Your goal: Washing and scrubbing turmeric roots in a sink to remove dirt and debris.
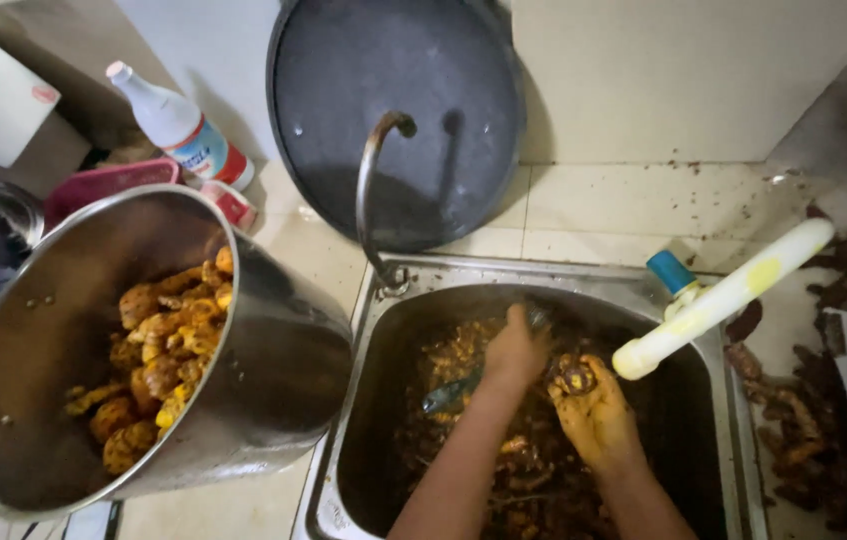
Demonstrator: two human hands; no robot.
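My right hand (pixel 595 405) is cupped around a knobbly, mud-coated brown root piece (pixel 575 375), held palm-up above the right half of the stainless steel sink (pixel 398 300); the fingers are stained yellow-orange. My left hand (pixel 515 350) is closed, reaching down and away from me into the sink; what it grips I cannot tell for certain, though a dark blue-grey brush-like tool (pixel 448 393) lies just left of the wrist, its long axis running left-and-down from the hand. The held root sits just right of the left hand, the two nearly touching; the left hand is the nearer to the tool.

Below both hands the sink holds a mass of unwashed brown roots in dark water (pixel 523 480). A cream-yellow plastic tap spout with a blue cap (pixel 723 295) slants down from the upper right, its mouth just beside the held root.

On the counter left of the sink, a large tilted steel pot (pixel 33 380) holds cleaned orange-yellow roots (pixel 158 350). A round dark metal lid with a curved handle (pixel 393 110) leans against the wall behind; a white plastic bottle (pixel 178 125) lies beyond the pot. Further muddy roots (pixel 803 430) lie on the counter to the right.
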